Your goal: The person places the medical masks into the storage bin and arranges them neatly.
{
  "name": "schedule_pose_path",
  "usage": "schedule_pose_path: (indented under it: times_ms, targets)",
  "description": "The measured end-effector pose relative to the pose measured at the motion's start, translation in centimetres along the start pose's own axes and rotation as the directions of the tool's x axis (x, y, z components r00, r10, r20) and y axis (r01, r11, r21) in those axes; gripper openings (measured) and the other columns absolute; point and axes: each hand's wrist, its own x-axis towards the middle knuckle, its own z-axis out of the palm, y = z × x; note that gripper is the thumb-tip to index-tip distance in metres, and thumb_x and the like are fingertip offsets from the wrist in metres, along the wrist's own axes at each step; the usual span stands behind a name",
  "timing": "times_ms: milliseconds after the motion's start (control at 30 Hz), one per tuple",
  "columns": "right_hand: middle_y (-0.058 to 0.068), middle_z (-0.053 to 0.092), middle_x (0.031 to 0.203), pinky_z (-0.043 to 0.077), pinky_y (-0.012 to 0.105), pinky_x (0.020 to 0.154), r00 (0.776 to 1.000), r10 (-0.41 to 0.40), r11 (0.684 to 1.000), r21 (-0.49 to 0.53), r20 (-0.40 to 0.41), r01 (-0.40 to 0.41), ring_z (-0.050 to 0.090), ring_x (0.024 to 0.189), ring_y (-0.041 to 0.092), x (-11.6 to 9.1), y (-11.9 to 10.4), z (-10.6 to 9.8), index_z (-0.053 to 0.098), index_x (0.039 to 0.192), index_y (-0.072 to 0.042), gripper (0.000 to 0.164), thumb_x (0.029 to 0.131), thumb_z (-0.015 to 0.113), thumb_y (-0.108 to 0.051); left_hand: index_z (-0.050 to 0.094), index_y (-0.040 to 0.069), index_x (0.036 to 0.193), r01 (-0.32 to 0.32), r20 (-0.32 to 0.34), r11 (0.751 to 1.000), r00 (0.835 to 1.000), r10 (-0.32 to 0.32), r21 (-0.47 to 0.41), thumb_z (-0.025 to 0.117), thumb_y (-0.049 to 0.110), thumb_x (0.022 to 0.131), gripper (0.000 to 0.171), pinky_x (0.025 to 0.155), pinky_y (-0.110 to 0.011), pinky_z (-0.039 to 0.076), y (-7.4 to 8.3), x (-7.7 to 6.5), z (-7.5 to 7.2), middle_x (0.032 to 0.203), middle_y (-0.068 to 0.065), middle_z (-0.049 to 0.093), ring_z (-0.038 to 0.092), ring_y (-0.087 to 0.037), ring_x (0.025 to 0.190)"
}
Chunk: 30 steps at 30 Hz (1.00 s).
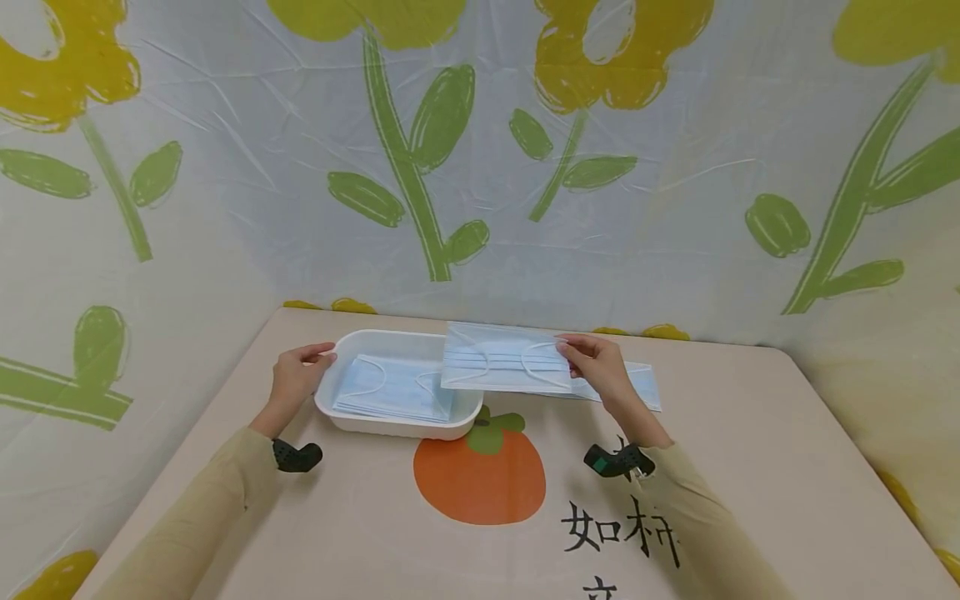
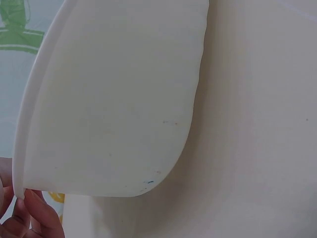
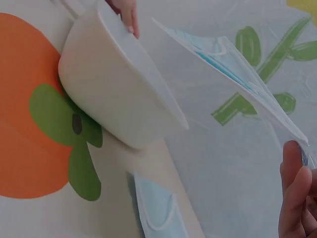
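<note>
A white plastic tub [image 1: 397,429] stands toward the back of the table, with several light blue face masks [image 1: 393,392] stacked inside it. My left hand [image 1: 294,379] pinches the tub's left rim between thumb and fingers; the left wrist view shows the grip on the rim [image 2: 20,148] close up. In my right hand [image 1: 600,367] a pleated face mask [image 1: 506,358] is pinched by its right edge, held in the air over the tub's right end. Below and behind that hand, more masks [image 1: 643,385] lie on the table, partly hidden.
The pale table [image 1: 337,517] carries a printed orange persimmon [image 1: 480,475] and black characters [image 1: 622,529]. A flowered cloth [image 1: 495,225] hangs behind and at both sides of the table. Each wrist wears a black camera mount [image 1: 618,461].
</note>
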Motion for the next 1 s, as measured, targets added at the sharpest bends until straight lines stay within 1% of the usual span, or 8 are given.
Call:
schedule_pose_path:
  times_ms: [33, 100, 233, 300, 333, 600, 767, 1000]
  targets:
    - [-0.007, 0.057, 0.080, 0.048, 0.013, 0.060, 1.000, 0.000, 1.000, 0.008, 0.002, 0.000, 0.050, 0.066, 0.009, 0.0, -0.1, 0.3, 0.061, 0.125, 0.000, 0.036, 0.094, 0.061, -0.020, 0.063, 0.006, 0.126, -0.002, 0.005, 1.000, 1.000, 0.002, -0.003, 0.059, 0.022, 0.095, 0.035, 0.058, -0.017, 0.045, 0.0, 0.0, 0.0, 0.113, -0.019, 0.061, 0.052, -0.022, 0.089]
    - [-0.007, 0.057, 0.079, 0.049, 0.014, 0.061, 1.000, -0.006, 1.000, 0.015, 0.011, 0.006, 0.051, 0.067, 0.010, 0.0, -0.3, 0.9, 0.061, 0.125, 0.001, 0.036, 0.094, 0.061, -0.019, 0.063, 0.006, 0.126, -0.002, 0.008, 1.000, 1.000, 0.002, -0.007, 0.059, 0.022, 0.096, 0.035, 0.058, -0.016, 0.045, 0.0, -0.1, -0.1, 0.113, -0.019, 0.061, 0.051, -0.022, 0.090]
    - [-0.007, 0.057, 0.076, 0.050, 0.014, 0.061, 0.999, -0.013, 0.999, 0.035, 0.033, 0.012, 0.051, 0.067, 0.011, 0.0, -0.5, 2.0, 0.062, 0.123, 0.002, 0.035, 0.094, 0.061, -0.017, 0.063, 0.004, 0.125, -0.010, -0.001, 1.000, 1.000, 0.010, -0.009, 0.061, 0.023, 0.095, 0.036, 0.057, -0.021, 0.047, -0.1, -0.1, 0.0, 0.109, -0.018, 0.061, 0.051, -0.020, 0.086]
    - [-0.007, 0.058, 0.076, 0.049, 0.014, 0.060, 0.999, -0.017, 0.999, 0.044, 0.045, 0.015, 0.051, 0.066, 0.011, 0.1, -0.7, 2.6, 0.062, 0.123, 0.003, 0.034, 0.094, 0.062, -0.016, 0.064, 0.005, 0.123, -0.008, -0.013, 1.000, 1.000, 0.008, -0.004, 0.062, 0.024, 0.094, 0.035, 0.055, -0.027, 0.049, -0.1, -0.1, 0.1, 0.107, -0.016, 0.062, 0.051, -0.019, 0.084]
    - [-0.007, 0.058, 0.076, 0.049, 0.013, 0.060, 0.999, -0.014, 0.999, 0.051, 0.047, 0.011, 0.051, 0.065, 0.011, 0.1, -0.7, 2.9, 0.063, 0.122, 0.002, 0.034, 0.094, 0.062, -0.016, 0.064, 0.005, 0.123, -0.011, -0.013, 1.000, 1.000, 0.011, -0.003, 0.062, 0.024, 0.094, 0.035, 0.054, -0.028, 0.049, -0.2, -0.1, 0.2, 0.107, -0.016, 0.062, 0.051, -0.019, 0.083]
    - [-0.007, 0.060, 0.075, 0.049, 0.014, 0.059, 0.996, -0.022, 0.994, 0.105, 0.086, 0.013, 0.050, 0.066, 0.011, 0.2, -1.7, 5.5, 0.064, 0.121, 0.001, 0.032, 0.093, 0.062, -0.015, 0.061, 0.006, 0.128, -0.020, 0.019, 1.000, 1.000, 0.020, 0.004, 0.058, 0.022, 0.096, 0.036, 0.059, -0.014, 0.044, 0.2, -0.2, 0.0, 0.115, -0.020, 0.060, 0.051, -0.023, 0.092]
    - [-0.008, 0.061, 0.071, 0.050, 0.016, 0.060, 0.993, -0.041, 0.989, 0.145, 0.115, 0.024, 0.052, 0.065, 0.011, 0.0, -2.3, 7.3, 0.065, 0.118, 0.003, 0.030, 0.092, 0.063, -0.012, 0.061, 0.005, 0.128, -0.022, 0.022, 1.000, 1.000, 0.022, 0.015, 0.057, 0.022, 0.097, 0.036, 0.059, -0.012, 0.044, 0.5, -0.3, -0.2, 0.116, -0.020, 0.059, 0.050, -0.024, 0.094]
    - [-0.006, 0.061, 0.071, 0.049, 0.014, 0.056, 0.989, -0.024, 0.986, 0.169, 0.148, -0.001, 0.053, 0.060, 0.008, -0.2, -2.8, 9.6, 0.066, 0.117, 0.003, 0.028, 0.092, 0.063, -0.010, 0.061, 0.005, 0.128, -0.020, 0.018, 1.000, 1.000, 0.019, 0.014, 0.057, 0.022, 0.096, 0.036, 0.058, -0.015, 0.044, 0.2, -0.4, -0.1, 0.117, -0.020, 0.060, 0.051, -0.023, 0.093]
